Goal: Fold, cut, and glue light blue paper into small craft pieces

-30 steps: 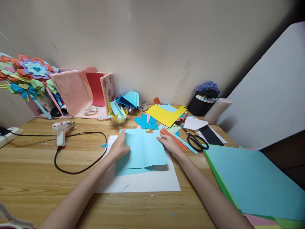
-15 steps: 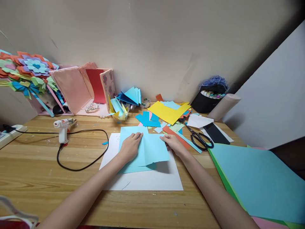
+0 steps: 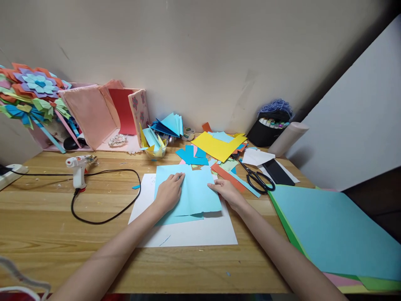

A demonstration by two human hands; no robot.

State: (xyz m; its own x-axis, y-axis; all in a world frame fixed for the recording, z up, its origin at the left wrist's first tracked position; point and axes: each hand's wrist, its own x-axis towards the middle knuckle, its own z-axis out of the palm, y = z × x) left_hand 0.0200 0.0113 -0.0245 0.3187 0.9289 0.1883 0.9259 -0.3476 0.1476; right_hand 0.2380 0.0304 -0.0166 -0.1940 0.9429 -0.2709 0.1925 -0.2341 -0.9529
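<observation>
A creased light blue sheet of paper [image 3: 199, 198] lies over another light blue sheet [image 3: 178, 220], both on top of a white sheet [image 3: 203, 235]. My left hand [image 3: 169, 191] rests palm down on the upper sheet, fingers stretched out beside its middle crease. At the right edge of that sheet is my right hand [image 3: 228, 192], thumb on top and fingers closed around the edge, partly hidden. The sheet's lower right corner sits slightly raised and casts a shadow on the white one.
Black-handled scissors [image 3: 260, 180] lie right of the papers, near paper scraps [image 3: 194, 155] and a yellow sheet [image 3: 217, 146]. A corded glue gun [image 3: 78, 173] lies left. Behind it stand a pink box [image 3: 90, 117] and paper flowers [image 3: 39, 85]. Large coloured sheets [image 3: 338, 230] cover the right side.
The sheet's raised right half has come down flatter. My right hand has shifted its fingers on the right edge; my left hand stays on the paper. The whole view has shifted slightly.
</observation>
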